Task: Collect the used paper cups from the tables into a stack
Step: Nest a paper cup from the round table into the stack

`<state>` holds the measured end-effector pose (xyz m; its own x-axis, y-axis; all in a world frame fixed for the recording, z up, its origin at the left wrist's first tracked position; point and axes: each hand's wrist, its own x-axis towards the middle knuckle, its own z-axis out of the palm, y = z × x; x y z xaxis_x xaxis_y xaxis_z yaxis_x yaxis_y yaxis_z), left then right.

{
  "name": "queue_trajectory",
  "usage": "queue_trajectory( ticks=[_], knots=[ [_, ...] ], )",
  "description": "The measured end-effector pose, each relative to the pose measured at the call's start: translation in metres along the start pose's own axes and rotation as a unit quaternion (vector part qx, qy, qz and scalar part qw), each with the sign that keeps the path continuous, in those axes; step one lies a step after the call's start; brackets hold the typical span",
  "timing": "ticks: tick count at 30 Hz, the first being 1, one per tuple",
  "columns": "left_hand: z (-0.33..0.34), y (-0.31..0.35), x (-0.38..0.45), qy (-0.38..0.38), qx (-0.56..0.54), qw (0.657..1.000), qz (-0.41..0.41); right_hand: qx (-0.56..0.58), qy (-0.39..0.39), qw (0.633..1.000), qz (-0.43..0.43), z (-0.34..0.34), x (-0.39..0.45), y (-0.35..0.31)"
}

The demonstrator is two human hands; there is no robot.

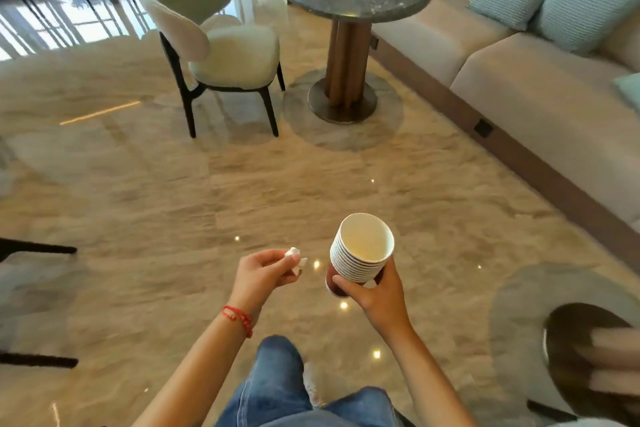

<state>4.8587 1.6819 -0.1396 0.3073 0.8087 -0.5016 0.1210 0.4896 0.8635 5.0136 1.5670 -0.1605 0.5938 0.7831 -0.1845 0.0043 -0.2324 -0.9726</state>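
With our right hand [375, 291] gripping only the base of the tilted stack of paper cups [360, 251] and our left hand [266, 270] fingers pinching a crumpled tissue [296, 258], we risk upper cups sliding out.

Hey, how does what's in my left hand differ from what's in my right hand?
The left hand pinches a small crumpled white tissue at its fingertips; the right hand wraps around a nested stack of paper cups. The tissue is shapeless and wadded; the stack of paper cups keeps its round form, open mouth tilted up and away. The tissue is all white; the stack shows a dark red outer wall near its base. Both are carried above the marble floor.
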Motion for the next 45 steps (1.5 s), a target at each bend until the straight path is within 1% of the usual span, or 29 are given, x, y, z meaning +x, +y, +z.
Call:
queue_trajectory(
  ticks=[4, 9, 14, 20, 23, 26, 29, 33, 38, 42, 45],
  knots=[
    [0.04, 0.025, 0.052, -0.06, 0.038, 0.997, -0.009, 0.022, 0.07, 0.997, 0.007, -0.021, 0.037, -0.003],
    [0.105, 0.058, 0.125, -0.149, 0.098, 0.984, -0.01, 0.043, 0.17, 0.984, 0.014, -0.05, 0.091, -0.01],
    [0.17, 0.095, 0.183, -0.235, 0.17, 0.957, -0.006, 0.069, 0.279, 0.957, 0.037, -0.077, 0.134, -0.019],
    [0.244, 0.12, 0.229, -0.308, 0.207, 0.929, -0.002, 0.084, 0.375, 0.922, 0.051, -0.116, 0.167, -0.021],
    [0.28, 0.127, 0.239, -0.331, 0.214, 0.919, -0.003, 0.077, 0.403, 0.91, 0.061, -0.138, 0.177, -0.021],
    [0.333, 0.129, 0.247, -0.361, 0.215, 0.907, -0.011, 0.081, 0.438, 0.893, 0.064, -0.173, 0.193, -0.021],
    [0.393, 0.137, 0.246, -0.386, 0.221, 0.895, -0.01, 0.089, 0.468, 0.877, 0.07, -0.22, 0.206, -0.029],
    [0.473, 0.133, 0.24, -0.403, 0.228, 0.886, 0.005, 0.083, 0.479, 0.873, 0.048, -0.29, 0.223, -0.024],
    [0.561, 0.131, 0.221, -0.427, 0.227, 0.875, -0.005, 0.075, 0.497, 0.864, 0.041, -0.375, 0.232, -0.026],
    [0.624, 0.129, 0.212, -0.452, 0.242, 0.859, -0.007, 0.082, 0.531, 0.842, 0.043, -0.429, 0.239, -0.027],
    [0.67, 0.133, 0.202, -0.48, 0.255, 0.839, -0.015, 0.086, 0.558, 0.824, 0.047, -0.461, 0.242, -0.032]
  ],
)
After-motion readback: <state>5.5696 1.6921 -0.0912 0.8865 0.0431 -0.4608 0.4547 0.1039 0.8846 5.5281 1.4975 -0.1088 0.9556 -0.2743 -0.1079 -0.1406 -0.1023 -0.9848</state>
